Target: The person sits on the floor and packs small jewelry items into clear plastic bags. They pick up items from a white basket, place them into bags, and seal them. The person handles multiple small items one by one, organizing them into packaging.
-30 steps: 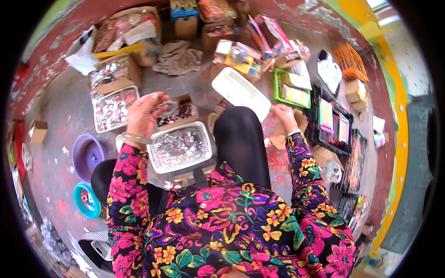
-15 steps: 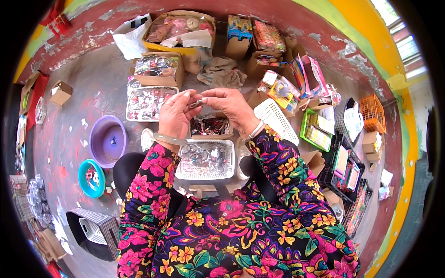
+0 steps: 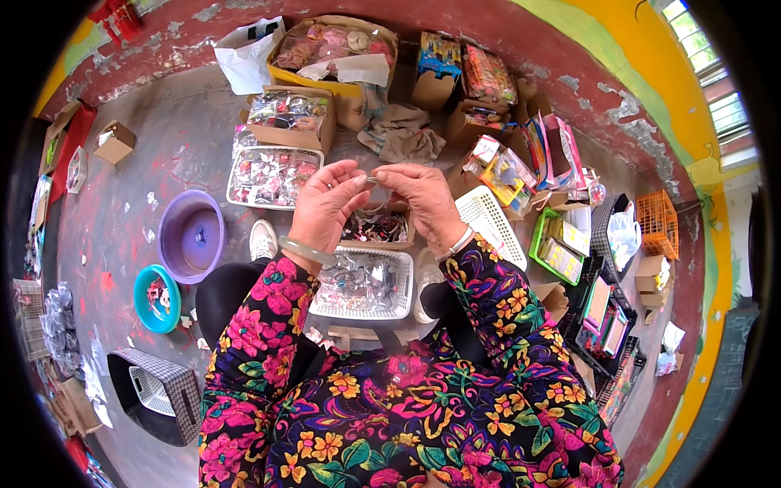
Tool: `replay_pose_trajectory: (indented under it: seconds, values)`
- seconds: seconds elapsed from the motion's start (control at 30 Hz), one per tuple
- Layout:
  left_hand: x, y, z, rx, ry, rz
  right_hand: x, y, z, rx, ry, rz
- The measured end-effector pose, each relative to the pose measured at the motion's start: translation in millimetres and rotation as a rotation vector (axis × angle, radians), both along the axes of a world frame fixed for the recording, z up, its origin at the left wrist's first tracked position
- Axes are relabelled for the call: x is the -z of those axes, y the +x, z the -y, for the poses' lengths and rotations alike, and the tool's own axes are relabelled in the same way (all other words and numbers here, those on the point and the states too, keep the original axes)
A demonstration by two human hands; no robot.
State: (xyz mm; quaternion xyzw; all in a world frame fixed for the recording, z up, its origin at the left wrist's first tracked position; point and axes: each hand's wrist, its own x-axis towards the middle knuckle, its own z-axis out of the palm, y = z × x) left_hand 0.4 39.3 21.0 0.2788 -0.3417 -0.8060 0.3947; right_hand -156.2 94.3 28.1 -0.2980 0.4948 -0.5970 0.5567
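My left hand and my right hand meet in front of me, fingertips pinched close together. Between them is a small, thin, see-through piece, perhaps a clear plastic bag; its exact kind is too fine to make out. Below the hands stands a cardboard box of dark and red small items, partly hidden by my fingers. Nearer to me, a white plastic basket holds several small clear-wrapped pieces. Another white basket, filled with small packets, lies beyond my left hand.
A purple basin and a teal basin stand on the left. An upturned-looking white basket, a green tray and black crates line the right. Full cartons and a crumpled cloth lie ahead.
My fingers have shifted on the small thing: a clear, loose part now shows below the fingertips, where a small shiny piece showed before. The view has turned slightly.
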Motion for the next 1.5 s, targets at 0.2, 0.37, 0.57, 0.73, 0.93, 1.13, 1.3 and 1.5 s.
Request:
replay_pose_trajectory:
  seconds: [0.2,0.37,0.57,0.73,0.93,1.13,1.3,1.5]
  values:
    - [2.9,3.6,2.4,0.059,0.061,0.043,-0.1,-3.8,-0.7,-0.034,-0.012,-0.028]
    - [-1.6,7.2,2.8,0.062,0.043,0.028,-5.3,-3.8,-2.1,-0.027,-0.001,-0.01]
    - [-8.4,7.6,1.7,0.044,0.092,-0.005,-9.0,-3.1,-3.5,-0.033,-0.001,-0.008]
    - [1.4,6.9,4.2,0.072,0.085,0.0,-8.6,-2.2,-1.0,-0.055,0.042,-0.034]
    - [1.2,4.0,2.3,0.071,0.068,0.026,-4.5,-6.0,-0.9,-0.095,0.017,-0.058]
    - [-2.6,5.7,1.0,0.056,0.104,0.013,-5.3,-7.4,-2.1,-0.094,0.004,-0.066]
    - [-5.0,7.6,-0.3,0.097,0.092,0.049,-5.7,-7.9,-2.1,-0.1,0.035,-0.026]
    - [-4.5,9.5,0.6,0.128,0.083,0.077,-6.3,-9.4,-3.3,-0.131,0.055,0.023]
